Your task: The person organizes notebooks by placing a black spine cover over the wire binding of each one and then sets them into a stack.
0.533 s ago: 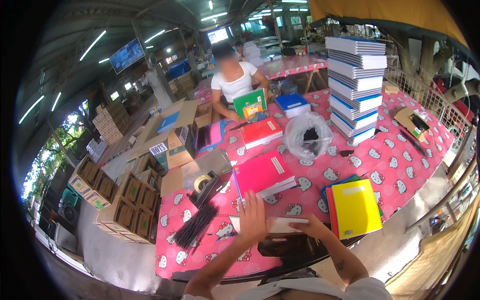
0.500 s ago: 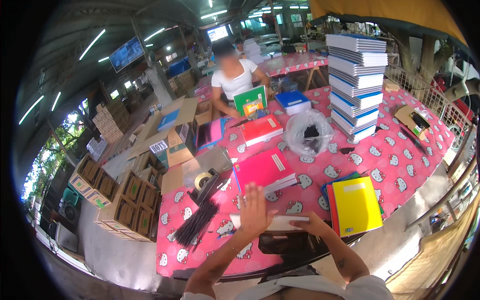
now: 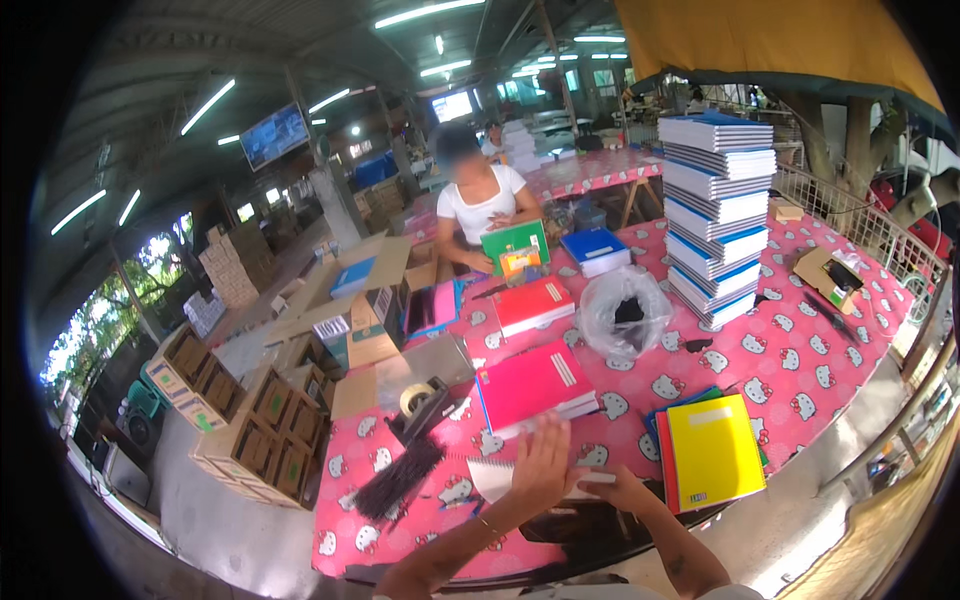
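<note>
From the head camera I see my left hand raised with fingers spread flat, palm hovering over the white spiral notebook that lies at the near edge of the pink patterned table. My right hand rests on the notebook's right end, fingers curled loosely on it; whether it pinches the cover I cannot tell.

I judge the sorting as partly along: a tall stack of blue-and-white notebooks stands at the far right, a pink notebook pile sits just beyond my hands, and a yellow notebook tops a pile near my right hand. The white notebook is not yet on any pile.

It looks thin, pale, its wire spine along the left end, lying flat.
</note>
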Tool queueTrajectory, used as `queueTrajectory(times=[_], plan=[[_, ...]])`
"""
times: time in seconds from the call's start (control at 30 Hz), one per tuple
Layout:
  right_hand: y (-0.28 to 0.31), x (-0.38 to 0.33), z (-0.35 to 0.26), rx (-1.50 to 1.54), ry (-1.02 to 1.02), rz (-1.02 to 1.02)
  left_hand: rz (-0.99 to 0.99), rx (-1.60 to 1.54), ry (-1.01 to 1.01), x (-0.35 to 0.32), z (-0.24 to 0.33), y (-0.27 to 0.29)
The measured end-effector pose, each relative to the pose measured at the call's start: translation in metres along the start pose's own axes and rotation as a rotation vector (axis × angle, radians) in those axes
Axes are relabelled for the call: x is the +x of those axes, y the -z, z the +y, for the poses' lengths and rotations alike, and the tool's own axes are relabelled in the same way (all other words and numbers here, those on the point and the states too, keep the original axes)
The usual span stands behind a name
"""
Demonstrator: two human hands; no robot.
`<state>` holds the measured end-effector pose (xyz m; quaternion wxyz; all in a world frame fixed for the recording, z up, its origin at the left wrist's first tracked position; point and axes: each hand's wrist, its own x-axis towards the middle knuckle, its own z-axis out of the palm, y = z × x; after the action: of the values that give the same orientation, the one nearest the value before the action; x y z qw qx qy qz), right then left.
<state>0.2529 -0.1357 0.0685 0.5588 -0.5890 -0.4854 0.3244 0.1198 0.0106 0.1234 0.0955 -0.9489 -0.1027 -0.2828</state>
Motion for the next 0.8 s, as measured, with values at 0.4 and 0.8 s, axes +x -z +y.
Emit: queueTrajectory(times=[0.4, 0.8], plan=[[0.002, 0.001, 0.020, 0.195, 0.051, -0.003, -0.062, -0.288, -0.135, -0.047, 0.059, 0.012], [0.010, -0.001, 0.030, 0.142, 0.015, -0.075, -0.155, -0.239, -0.086, -0.014, 0.053, -0.004]])
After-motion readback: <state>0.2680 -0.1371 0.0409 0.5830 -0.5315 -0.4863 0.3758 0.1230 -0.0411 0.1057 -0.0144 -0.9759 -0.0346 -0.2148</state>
